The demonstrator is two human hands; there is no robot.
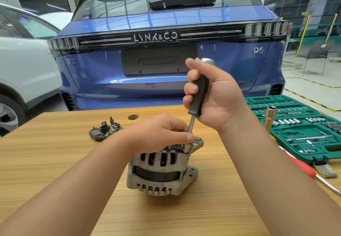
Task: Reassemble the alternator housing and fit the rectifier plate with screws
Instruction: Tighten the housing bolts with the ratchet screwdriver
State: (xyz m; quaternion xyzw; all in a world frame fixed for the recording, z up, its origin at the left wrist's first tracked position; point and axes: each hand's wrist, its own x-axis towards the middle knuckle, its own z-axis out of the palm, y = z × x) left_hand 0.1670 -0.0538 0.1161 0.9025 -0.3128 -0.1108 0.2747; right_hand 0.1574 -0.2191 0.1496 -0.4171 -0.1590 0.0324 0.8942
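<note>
Under the left hand (pixel 164 132), the alternator (pixel 158 171) top and driver (pixel 198 95) tip are hidden.

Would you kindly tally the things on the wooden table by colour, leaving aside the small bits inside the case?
Silver or grey: 2, alternator, socket driver
Black: 1, rectifier plate
Green: 1, tool case
Red: 1, screwdriver
Brass: 1, upright socket
Total: 6

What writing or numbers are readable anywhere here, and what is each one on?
"LYNK&CO": raised letters on the black strip across the tailgate of the blue car.
"06": badge on the tailgate's right side.
Badge on the tailgate's left side: too blurred to read.
Small white mark on the rear wiper: too small to read.
Green socket case, alternator, driver: no legible text.
</note>
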